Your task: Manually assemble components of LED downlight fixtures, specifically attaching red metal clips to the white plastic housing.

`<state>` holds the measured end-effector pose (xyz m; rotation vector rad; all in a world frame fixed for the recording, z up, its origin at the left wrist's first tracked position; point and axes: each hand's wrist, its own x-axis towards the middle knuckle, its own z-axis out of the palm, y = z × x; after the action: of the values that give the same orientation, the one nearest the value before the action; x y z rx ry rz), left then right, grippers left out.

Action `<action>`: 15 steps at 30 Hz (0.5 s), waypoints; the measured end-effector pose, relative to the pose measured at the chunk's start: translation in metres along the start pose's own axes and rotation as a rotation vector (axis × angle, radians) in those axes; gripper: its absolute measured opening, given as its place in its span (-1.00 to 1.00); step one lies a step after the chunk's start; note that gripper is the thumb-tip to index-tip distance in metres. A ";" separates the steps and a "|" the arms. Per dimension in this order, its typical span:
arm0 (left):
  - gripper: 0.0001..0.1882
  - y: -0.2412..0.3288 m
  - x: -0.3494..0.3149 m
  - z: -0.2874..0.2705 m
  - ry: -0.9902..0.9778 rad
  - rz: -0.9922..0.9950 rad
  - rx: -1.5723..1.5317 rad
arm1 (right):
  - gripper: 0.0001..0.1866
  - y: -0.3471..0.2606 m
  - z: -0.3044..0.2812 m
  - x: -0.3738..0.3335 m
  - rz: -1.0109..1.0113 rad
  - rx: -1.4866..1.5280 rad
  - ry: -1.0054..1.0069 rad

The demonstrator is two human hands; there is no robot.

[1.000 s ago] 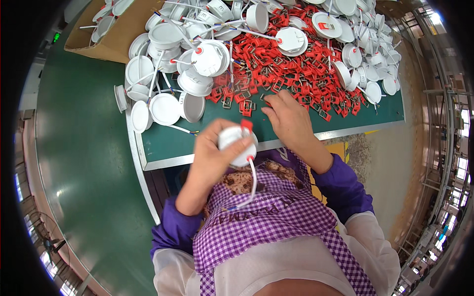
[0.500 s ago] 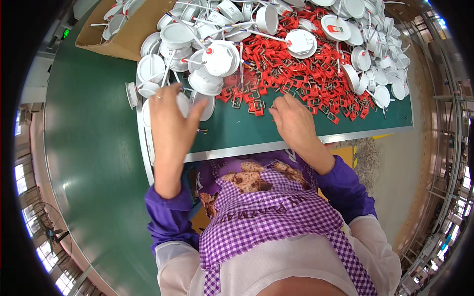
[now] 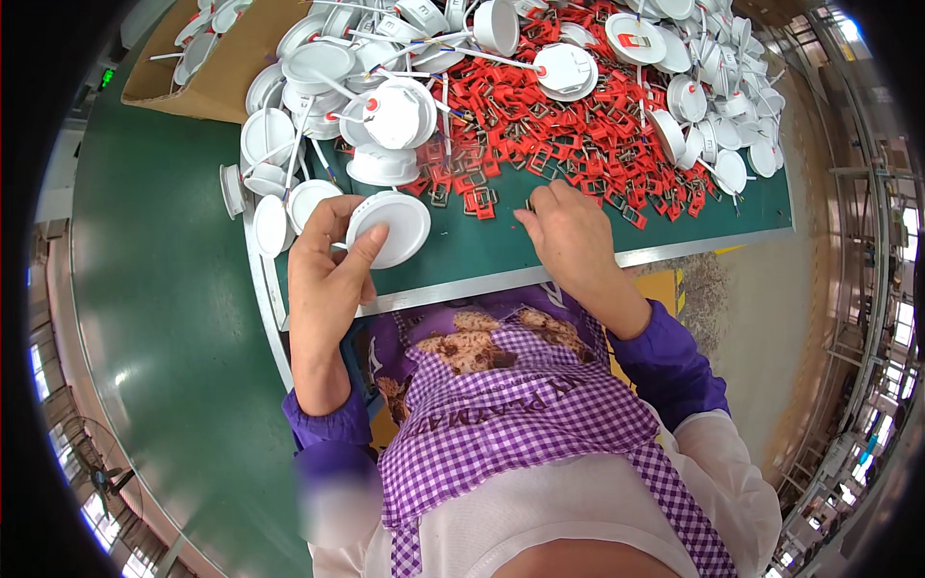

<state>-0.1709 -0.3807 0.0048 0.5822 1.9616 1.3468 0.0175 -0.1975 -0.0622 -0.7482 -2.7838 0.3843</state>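
My left hand [image 3: 328, 265] grips a white round lamp disc [image 3: 390, 229] by its edge, thumb on the face and fingers behind. The disc is tilted above the green tabletop, near the front edge. At the near side of a heap of small red clips with metal wire loops [image 3: 554, 120], my right hand [image 3: 568, 226] is closed in a pinch. Something small and dark seems to lie between its thumb and forefinger, too little of it showing to name. Several more white lamp discs with cables [image 3: 318, 67] are piled beyond my left hand.
Another pile of white lamp discs [image 3: 708, 144] borders the red clips on the right. A cardboard box [image 3: 217, 91] holding more discs stands at the far left. A metal rim [image 3: 482, 287] edges the green table in front of me; a second green surface [image 3: 164, 318] lies left.
My left hand has gone from being spread over the left-hand discs to gripping one, now brought clear of the pile. My right hand stays pinched at nearly the same place.
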 end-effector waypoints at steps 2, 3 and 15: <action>-0.72 -0.009 -0.008 0.002 -0.033 0.024 -0.065 | -0.90 -0.001 0.002 0.000 -0.003 -0.034 0.034; -0.72 -0.010 -0.013 0.007 -0.061 -0.008 -0.181 | -0.90 -0.001 0.000 0.000 -0.005 -0.073 0.004; -0.49 -0.050 -0.024 0.073 -0.635 -0.044 -1.249 | -0.84 0.003 -0.019 -0.007 0.211 0.300 0.091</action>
<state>-0.0995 -0.3695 -0.0519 0.2577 0.4231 1.7393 0.0301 -0.1953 -0.0463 -0.9577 -2.4911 0.7656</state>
